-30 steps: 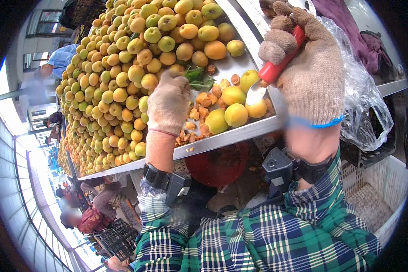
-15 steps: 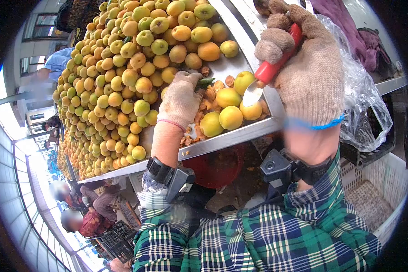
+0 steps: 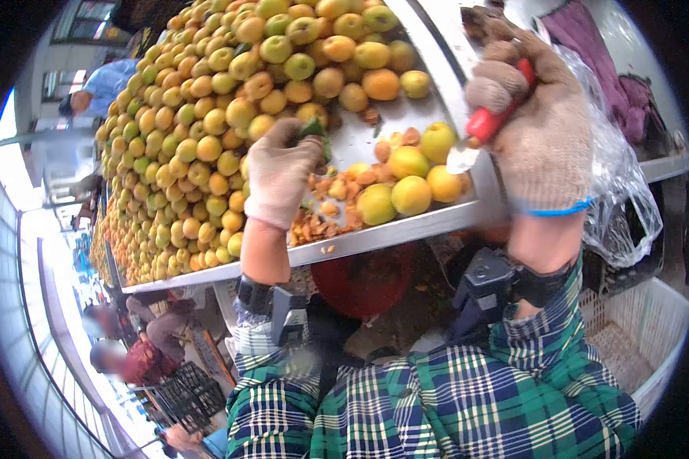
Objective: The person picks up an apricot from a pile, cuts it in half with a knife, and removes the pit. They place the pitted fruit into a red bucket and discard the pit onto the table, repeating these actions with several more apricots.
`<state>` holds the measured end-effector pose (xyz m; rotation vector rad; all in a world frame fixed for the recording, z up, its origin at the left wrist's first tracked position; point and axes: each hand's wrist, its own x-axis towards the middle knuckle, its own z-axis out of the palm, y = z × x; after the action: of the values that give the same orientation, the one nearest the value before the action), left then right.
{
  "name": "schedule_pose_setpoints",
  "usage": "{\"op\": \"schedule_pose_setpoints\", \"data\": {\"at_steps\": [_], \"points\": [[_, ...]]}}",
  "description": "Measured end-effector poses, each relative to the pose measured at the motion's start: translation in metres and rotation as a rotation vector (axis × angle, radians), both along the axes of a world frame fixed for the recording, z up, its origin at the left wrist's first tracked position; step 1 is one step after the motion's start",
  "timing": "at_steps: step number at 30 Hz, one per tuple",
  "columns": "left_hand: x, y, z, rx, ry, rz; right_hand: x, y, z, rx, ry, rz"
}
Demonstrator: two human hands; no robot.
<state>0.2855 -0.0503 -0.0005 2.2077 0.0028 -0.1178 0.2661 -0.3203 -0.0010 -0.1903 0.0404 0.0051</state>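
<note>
My left hand (image 3: 282, 172), in a knit glove, pinches a green leaf (image 3: 315, 138) above the front part of the metal tray (image 3: 406, 227). My right hand (image 3: 540, 122), gloved too, is wrapped round the red handle of a small tool (image 3: 497, 111); its pale metal end points down at the tray's right corner. Between my hands lie several yellow-green fruits (image 3: 411, 195) beside a heap of orange-brown pieces (image 3: 325, 223). A large pile of yellow and green fruit (image 3: 207, 145) fills the tray beyond my left hand.
A clear plastic bag (image 3: 624, 191) and purple cloth (image 3: 589, 53) are at the right. Below are a white crate (image 3: 666, 314) and a red basin (image 3: 364, 283). People sit at the lower left near a black crate (image 3: 187, 394); a person in blue (image 3: 103, 88) is beyond the pile.
My left hand has moved left, away from the small heap, with the leaf in its fingers. My right hand has shifted slightly right, still holding the red-handled tool. The view has shifted a little.
</note>
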Motion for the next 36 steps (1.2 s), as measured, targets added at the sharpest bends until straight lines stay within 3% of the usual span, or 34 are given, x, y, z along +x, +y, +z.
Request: {"op": "schedule_pose_setpoints", "data": {"at_steps": [2,5,8,9,11,13,15,18,20,21,23,24,25,28,29,31,33,35,36], "points": [[-0.017,0.031,0.02,-0.351,0.044,0.136,0.004,0.007,-0.006,0.086,-0.147,0.066],[-0.058,0.102,0.049,-0.54,-0.026,0.277,0.009,0.001,-0.012,0.034,-0.095,0.161],[-0.127,0.177,0.069,-0.592,-0.164,0.499,0.011,-0.002,-0.01,0.128,-0.005,0.252],[-0.157,0.213,0.061,-0.457,-0.301,0.42,0.02,-0.013,-0.025,0.089,0.003,0.236],[-0.219,0.269,0.046,-0.611,-0.283,0.66,0.018,-0.011,-0.029,0.068,0.039,0.195],[-0.294,0.311,0.041,0.862,-0.37,0.431,0.011,0.012,-0.012,-0.011,0.09,0.154],[-0.363,0.342,0.015,0.779,-0.258,0.658,0.017,0.02,-0.019,-0.094,0.089,0.157],[-0.425,0.355,-0.003,0.892,-0.209,0.698,0.007,0.056,-0.007,-0.265,0.159,0.068],[-0.449,0.372,-0.025,0.095,-0.246,1.144,0.011,0.061,-0.016,-0.166,0.162,0.165],[-0.454,0.381,-0.03,0.082,-0.259,1.157,0.013,0.064,-0.018,-0.16,0.147,0.189],[-0.457,0.394,-0.026,-0.708,-0.306,1.456,0.003,0.084,-0.012,-0.191,0.132,0.209],[-0.462,0.403,-0.032,-0.502,-0.266,1.381,0.002,0.089,-0.015,-0.228,0.124,0.215],[-0.458,0.412,-0.046,-0.526,-0.278,1.378,-0.001,0.091,-0.019,-0.276,0.105,0.207],[-0.441,0.439,-0.049,0.102,-0.287,1.07,-0.013,0.111,-0.017,-0.404,0.116,0.159],[-0.432,0.455,-0.052,0.1,-0.301,1.085,-0.017,0.119,-0.014,-0.432,0.14,0.154],[-0.41,0.49,-0.061,-0.365,-0.296,1.138,-0.017,0.116,-0.028,-0.448,0.064,0.228],[-0.36,0.503,-0.061,-0.582,-0.251,1.357,-0.021,0.128,-0.024,-0.591,0.066,0.14],[-0.324,0.519,-0.067,-0.505,-0.219,1.437,-0.023,0.141,-0.018,-0.632,0.146,0.105],[-0.31,0.529,-0.075,-0.478,-0.224,1.427,-0.02,0.136,-0.027,-0.638,0.064,0.135]]}}
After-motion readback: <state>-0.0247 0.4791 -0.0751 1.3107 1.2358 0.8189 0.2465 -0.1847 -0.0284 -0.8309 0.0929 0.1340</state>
